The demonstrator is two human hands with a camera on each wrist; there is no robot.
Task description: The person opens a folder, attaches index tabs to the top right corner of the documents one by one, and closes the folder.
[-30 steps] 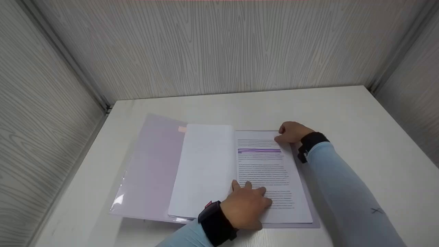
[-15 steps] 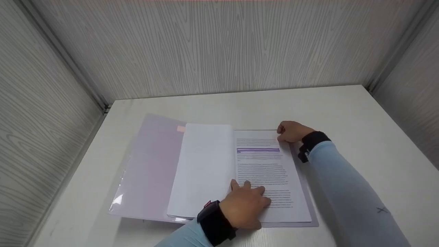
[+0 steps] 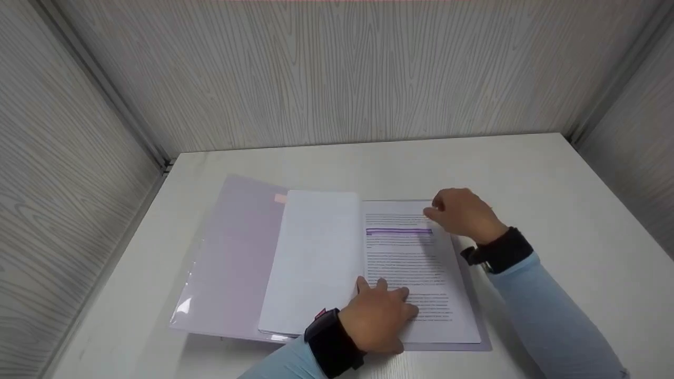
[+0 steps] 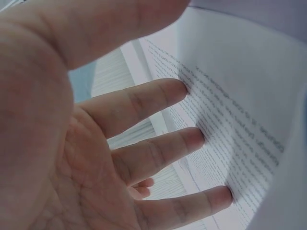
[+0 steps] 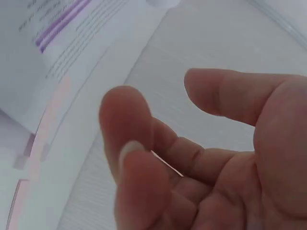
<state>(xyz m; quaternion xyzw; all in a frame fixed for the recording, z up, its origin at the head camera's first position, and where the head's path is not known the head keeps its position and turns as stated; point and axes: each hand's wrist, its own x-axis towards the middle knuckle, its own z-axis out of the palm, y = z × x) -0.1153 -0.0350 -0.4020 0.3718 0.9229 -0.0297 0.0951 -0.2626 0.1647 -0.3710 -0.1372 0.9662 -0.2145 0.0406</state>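
A clear purple folder (image 3: 226,263) lies spread on the table, its front cover turned to the left. Blank white sheets (image 3: 316,252) are folded over to that side. On the right, a printed page (image 3: 416,273) carries a purple highlighted line near its top. My left hand (image 3: 376,318) rests on the lower left of this page, fingers spread; the left wrist view shows fingertips (image 4: 194,136) against the print. Over the page's upper right corner is my right hand (image 3: 463,213), fingers loosely bent. In the right wrist view its thumb (image 5: 216,93) stands apart from the fingers, with nothing between.
A small pink tab (image 3: 280,198) sticks out beside the turned sheets at the top. The white table (image 3: 558,210) extends around the folder. Wood-grain panels (image 3: 337,73) rise behind it and on both sides.
My right hand has come away from the page's top right corner, lifting a little, with the wrist shifting right and toward me. The left hand stays put.
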